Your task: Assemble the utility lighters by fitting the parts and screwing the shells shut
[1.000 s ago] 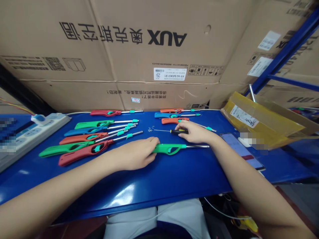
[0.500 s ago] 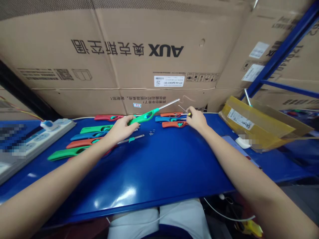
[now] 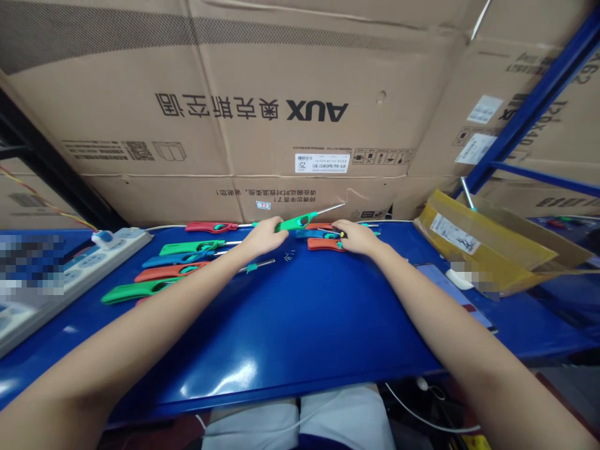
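Observation:
My left hand (image 3: pixel 266 239) is closed around the rear of a green gas lighter (image 3: pixel 296 223), whose metal tube points right and slightly up. Just to the right, my right hand (image 3: pixel 359 237) grips a small screwdriver (image 3: pixel 344 234) with a black and yellow handle; its thin shaft, hard to make out, points left toward the lighter. Beneath and beside my right hand lie a few lighters, including an orange lighter (image 3: pixel 323 244). Several tiny screws (image 3: pixel 289 255) are scattered on the blue table (image 3: pixel 300 325) between my hands.
On the left, lighters lie in a row, among them a red lighter (image 3: pixel 210 227) and a green lighter (image 3: pixel 134 290), partly behind my forearm. A white power strip (image 3: pixel 79 275) runs along the left. Cardboard (image 3: pixel 244 56) walls the back. A yellow-taped box (image 3: pixel 482 244) and tablet (image 3: pixel 445 287) are right.
My hands have come closer together: the left moved right with the green lighter, the right moved left with the screwdriver. The lighter is more level, and the head view has shifted a little.

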`<state>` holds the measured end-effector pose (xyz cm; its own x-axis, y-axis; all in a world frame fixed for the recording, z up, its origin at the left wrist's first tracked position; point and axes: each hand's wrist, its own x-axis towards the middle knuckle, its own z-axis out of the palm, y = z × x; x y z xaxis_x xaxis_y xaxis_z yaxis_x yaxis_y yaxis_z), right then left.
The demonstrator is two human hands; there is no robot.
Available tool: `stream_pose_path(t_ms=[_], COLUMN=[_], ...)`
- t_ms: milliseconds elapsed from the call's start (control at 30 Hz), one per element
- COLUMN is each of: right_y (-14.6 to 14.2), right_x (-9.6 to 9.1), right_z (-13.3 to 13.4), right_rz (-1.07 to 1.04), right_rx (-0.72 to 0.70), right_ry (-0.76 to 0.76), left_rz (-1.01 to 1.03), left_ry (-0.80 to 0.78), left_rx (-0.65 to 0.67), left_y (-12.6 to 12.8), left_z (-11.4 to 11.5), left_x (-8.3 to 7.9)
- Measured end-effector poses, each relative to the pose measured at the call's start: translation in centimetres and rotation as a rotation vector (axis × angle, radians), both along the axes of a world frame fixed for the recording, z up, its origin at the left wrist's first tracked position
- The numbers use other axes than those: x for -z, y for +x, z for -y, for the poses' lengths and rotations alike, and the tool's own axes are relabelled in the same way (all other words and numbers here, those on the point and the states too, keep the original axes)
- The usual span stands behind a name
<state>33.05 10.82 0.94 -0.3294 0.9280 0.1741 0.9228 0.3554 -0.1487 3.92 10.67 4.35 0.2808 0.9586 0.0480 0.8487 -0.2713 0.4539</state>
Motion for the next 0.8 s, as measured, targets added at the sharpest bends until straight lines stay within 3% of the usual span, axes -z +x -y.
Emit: stream_pose_path(t_ms=[433, 600, 800], right_y=[-0.4, -0.4, 1.3], right_x=[0.3, 0.3, -1.0], right_z=[4.9, 5.3, 5.2], right_rz=[-0.028, -0.042, -0.136], right_rx=[0.016, 0.049, 0.080], right_ry=[-0.017, -0.011, 0.051], left_rz=[-0.042, -0.009, -0.083], left_ry=[0.089, 0.243, 0.210], left_rx=[0.226, 0.244, 0.472], left_y=[7.5, 8.7, 7.7], left_z=[-5.1, -4.5, -3.2], left_x=[2.3, 2.5, 2.5])
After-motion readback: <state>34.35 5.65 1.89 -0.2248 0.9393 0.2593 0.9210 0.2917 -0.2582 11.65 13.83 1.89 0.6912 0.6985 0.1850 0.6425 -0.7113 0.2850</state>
